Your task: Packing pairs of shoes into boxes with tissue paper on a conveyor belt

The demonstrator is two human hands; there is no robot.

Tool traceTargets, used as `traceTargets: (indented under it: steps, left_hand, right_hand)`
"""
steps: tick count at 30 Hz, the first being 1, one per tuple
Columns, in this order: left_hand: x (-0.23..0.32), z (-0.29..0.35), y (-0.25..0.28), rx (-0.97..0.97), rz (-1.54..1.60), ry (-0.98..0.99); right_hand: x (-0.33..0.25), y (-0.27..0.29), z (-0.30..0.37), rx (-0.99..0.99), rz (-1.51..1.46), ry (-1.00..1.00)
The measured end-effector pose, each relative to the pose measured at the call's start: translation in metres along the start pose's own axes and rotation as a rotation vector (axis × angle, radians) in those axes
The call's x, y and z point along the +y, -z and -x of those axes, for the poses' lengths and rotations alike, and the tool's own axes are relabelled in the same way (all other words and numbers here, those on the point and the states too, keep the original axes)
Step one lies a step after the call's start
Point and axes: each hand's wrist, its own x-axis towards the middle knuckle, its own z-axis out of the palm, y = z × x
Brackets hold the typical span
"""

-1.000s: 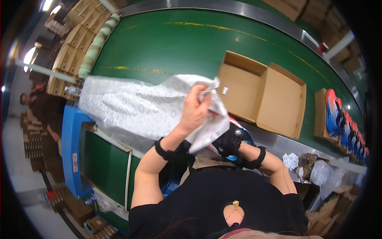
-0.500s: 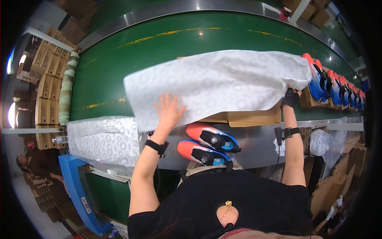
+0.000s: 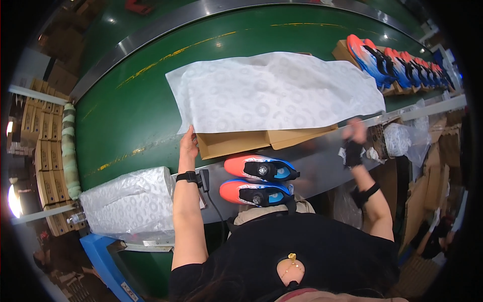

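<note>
A large sheet of white patterned tissue paper (image 3: 276,93) lies spread over an open brown cardboard box (image 3: 231,144), hiding most of its inside. My left hand (image 3: 188,146) is at the sheet's near left corner beside the box end, its fingers closed on the paper's edge. Off the paper, to the right of the box, my right hand (image 3: 355,143) is smeared by motion; it wears a black fingerless glove, and its fingers are unclear. Close to my body, two orange-and-blue shoes with dials, an upper shoe (image 3: 261,168) and a lower shoe (image 3: 256,194), rest side by side on the metal ledge.
A plastic-wrapped stack of patterned paper (image 3: 131,204) sits at the left, near a blue frame (image 3: 108,261). More orange-and-blue shoes (image 3: 372,63) line the green conveyor belt (image 3: 126,113) at far right. Clear plastic bags (image 3: 402,138) and cardboard are at right.
The sheet has come down flatter over the box. My left hand moved from on top of the paper to its near left corner. My right hand left the paper and drew back toward me.
</note>
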Motion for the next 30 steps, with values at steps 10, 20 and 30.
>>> traceTargets:
  steps: [10, 20, 30]
  left_hand:
    - [-0.051, 0.083, -0.041, 0.122, 0.121, -0.001]
    - [-0.027, 0.116, 0.001, 0.482, -0.722, -0.763]
    - [0.022, 0.141, -0.123, -0.031, -1.043, -1.373]
  right_hand:
    - [-0.150, -0.039, 0.163, -0.889, 0.171, 0.961]
    - [-0.191, -0.064, 0.016, -1.137, -0.747, -0.257]
    - [-0.177, -0.255, 0.053, -1.304, -0.593, 0.160]
